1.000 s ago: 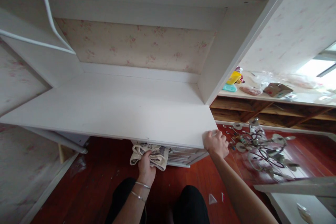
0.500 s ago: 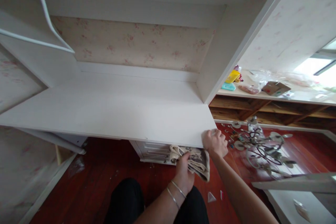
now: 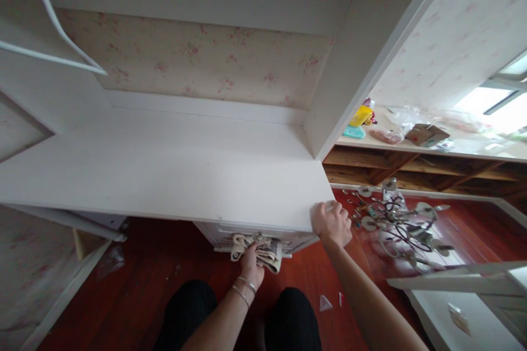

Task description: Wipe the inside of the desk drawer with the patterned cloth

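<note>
A folded, patterned cloth (image 3: 268, 255) in cream and grey-brown is in my left hand (image 3: 252, 269), thumb on top and fingers hidden beneath. The cloth is against or just in front of the drawer fronts (image 3: 224, 230) under the white desk (image 3: 185, 170). Two bangles circle my left wrist. At the desk's front right corner, my right hand (image 3: 334, 224) rests with its fingers curled over the edge.
A chandelier (image 3: 405, 227) lies on the red wooden floor (image 3: 152, 279) at the right, with small scraps around it. Behind it stands a low shelf unit (image 3: 461, 148) bearing a cardboard box (image 3: 426, 135) and plastic bags. A white cable (image 3: 53, 24) hangs at upper left.
My left hand has moved left with the cloth, from near the desk corner to the drawer fronts. The right hand has stayed on the corner. The view has shifted slightly.
</note>
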`<action>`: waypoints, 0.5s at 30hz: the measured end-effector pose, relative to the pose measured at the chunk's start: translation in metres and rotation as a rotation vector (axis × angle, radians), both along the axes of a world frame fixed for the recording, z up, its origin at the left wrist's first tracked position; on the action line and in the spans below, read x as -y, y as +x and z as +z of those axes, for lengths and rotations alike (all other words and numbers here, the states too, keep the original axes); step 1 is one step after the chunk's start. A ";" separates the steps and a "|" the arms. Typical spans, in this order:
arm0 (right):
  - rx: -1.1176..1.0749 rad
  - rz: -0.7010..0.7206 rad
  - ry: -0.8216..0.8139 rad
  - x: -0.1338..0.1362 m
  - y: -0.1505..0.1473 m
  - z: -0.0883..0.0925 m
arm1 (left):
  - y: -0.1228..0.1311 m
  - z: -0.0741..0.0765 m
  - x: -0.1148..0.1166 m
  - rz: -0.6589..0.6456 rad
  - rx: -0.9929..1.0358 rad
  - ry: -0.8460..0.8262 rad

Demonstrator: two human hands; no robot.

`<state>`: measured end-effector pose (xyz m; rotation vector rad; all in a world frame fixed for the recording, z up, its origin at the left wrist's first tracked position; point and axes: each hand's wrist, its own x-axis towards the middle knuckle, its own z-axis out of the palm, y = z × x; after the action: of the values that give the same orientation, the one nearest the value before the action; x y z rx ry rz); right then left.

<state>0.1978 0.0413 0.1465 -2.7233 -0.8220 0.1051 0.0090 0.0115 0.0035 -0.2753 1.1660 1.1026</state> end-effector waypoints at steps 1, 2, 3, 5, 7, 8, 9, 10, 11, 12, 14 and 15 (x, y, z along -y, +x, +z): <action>-0.005 0.000 -0.003 0.000 0.000 0.001 | -0.014 0.003 -0.003 0.017 -0.021 0.005; -0.010 0.003 -0.006 0.000 0.000 0.001 | -0.027 0.007 -0.006 0.033 -0.040 0.011; -0.015 0.006 -0.011 0.000 0.000 0.002 | -0.039 0.012 -0.009 0.046 -0.056 0.018; -0.021 0.010 -0.014 0.001 -0.001 0.003 | -0.063 0.025 -0.013 0.068 -0.078 0.035; -0.020 0.010 -0.012 0.001 -0.001 0.003 | -0.083 0.041 -0.014 0.079 -0.085 0.066; -0.019 0.009 -0.011 0.001 -0.002 0.003 | -0.090 0.050 -0.013 0.079 -0.087 0.091; -0.016 0.009 -0.008 0.001 -0.002 0.003 | -0.096 0.060 -0.012 0.075 -0.090 0.119; -0.013 0.009 -0.005 0.001 -0.002 0.003 | -0.099 0.071 -0.010 0.067 -0.091 0.148; -0.011 0.009 -0.004 0.001 -0.002 0.003 | -0.101 0.083 -0.007 0.057 -0.091 0.177; -0.009 0.009 -0.003 0.002 -0.002 0.003 | -0.100 0.094 -0.004 0.048 -0.091 0.202; -0.005 0.009 0.000 0.002 -0.002 0.002 | -0.092 0.115 0.002 0.026 -0.078 0.231; -0.004 0.007 0.001 0.002 -0.001 0.002 | -0.086 0.123 0.005 0.014 -0.061 0.237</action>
<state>0.1965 0.0396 0.1487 -2.7187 -0.8308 0.1123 -0.0768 0.0061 0.1267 -0.0668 1.0762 1.2561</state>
